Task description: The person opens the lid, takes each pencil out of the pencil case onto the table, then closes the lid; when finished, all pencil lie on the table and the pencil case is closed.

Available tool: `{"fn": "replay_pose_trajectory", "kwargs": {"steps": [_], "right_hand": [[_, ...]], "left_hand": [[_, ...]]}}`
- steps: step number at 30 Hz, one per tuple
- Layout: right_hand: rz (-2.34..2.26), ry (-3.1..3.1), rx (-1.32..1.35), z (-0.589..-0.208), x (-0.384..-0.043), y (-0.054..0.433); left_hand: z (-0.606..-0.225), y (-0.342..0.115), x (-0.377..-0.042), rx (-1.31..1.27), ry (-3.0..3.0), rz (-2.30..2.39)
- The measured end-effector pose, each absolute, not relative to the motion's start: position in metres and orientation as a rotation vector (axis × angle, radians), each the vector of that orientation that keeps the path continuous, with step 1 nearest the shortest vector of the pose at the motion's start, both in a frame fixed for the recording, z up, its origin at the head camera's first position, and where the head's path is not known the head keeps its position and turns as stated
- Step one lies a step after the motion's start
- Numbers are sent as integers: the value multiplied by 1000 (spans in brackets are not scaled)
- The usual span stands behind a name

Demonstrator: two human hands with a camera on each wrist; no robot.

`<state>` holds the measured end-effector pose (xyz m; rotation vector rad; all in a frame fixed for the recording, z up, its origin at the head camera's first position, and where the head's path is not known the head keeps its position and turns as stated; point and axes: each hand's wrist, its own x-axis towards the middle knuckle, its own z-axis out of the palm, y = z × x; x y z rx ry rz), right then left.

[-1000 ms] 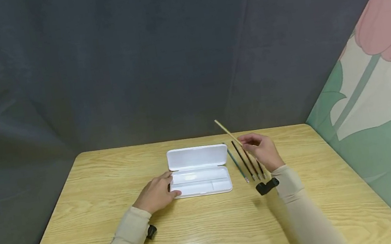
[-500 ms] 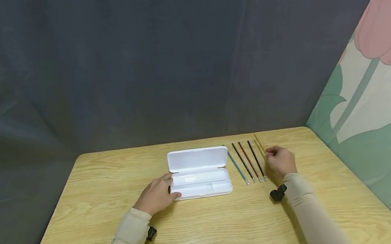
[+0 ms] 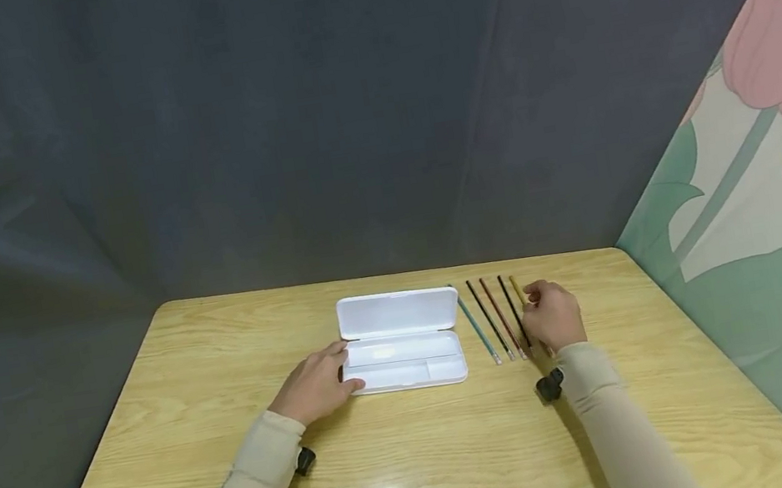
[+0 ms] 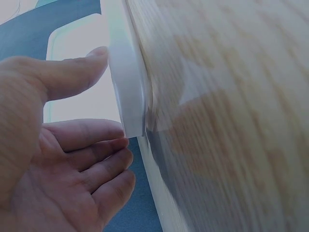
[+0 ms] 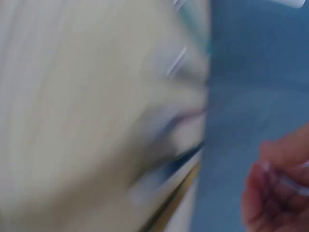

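Observation:
A white pencil case [image 3: 401, 312] stands with its lid raised, its divided tray facing up. My left hand [image 3: 317, 384] holds the tray's left end, thumb at the front edge and fingers toward the back. In the left wrist view the thumb and index fingertip meet the case wall [image 4: 126, 72]. To the right of the case, a yellow pencil [image 3: 517, 290] lies on the table. My right hand [image 3: 557, 316] is just beside it and partly covers it. In the blurred right wrist view, the loosely bent fingers [image 5: 270, 154] are apart from the pencil and hold nothing.
A teal pencil [image 3: 477, 325], two dark pencils and a reddish-brown pencil [image 3: 500, 316] lie in a slanted row between the case and the yellow pencil. Dark cloth [image 3: 342, 116] hangs behind the wooden table [image 3: 430, 457]. A flower-patterned surface [image 3: 755, 240] is at the right.
My right hand has carried the yellow pencil rightward, laid it at the row's right end and let go. The left hand stays at the case.

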<state>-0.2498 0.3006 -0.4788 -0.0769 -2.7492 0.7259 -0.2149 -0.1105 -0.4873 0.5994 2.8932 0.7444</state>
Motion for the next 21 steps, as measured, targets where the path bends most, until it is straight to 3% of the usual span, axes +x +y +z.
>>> {"fn": "replay_pose_trajectory", "kwargs": {"steps": [6, 10, 21], "right_hand": [[740, -2694, 451, -455, -242, 229], [746, -2812, 714, -463, -244, 191], [705, -2874, 914, -491, -251, 160]], "left_hand": [[-485, -112, -213, 601, 2896, 753], [-486, -111, -212, 622, 2903, 747], [-489, -112, -215, 600, 2927, 728]]}}
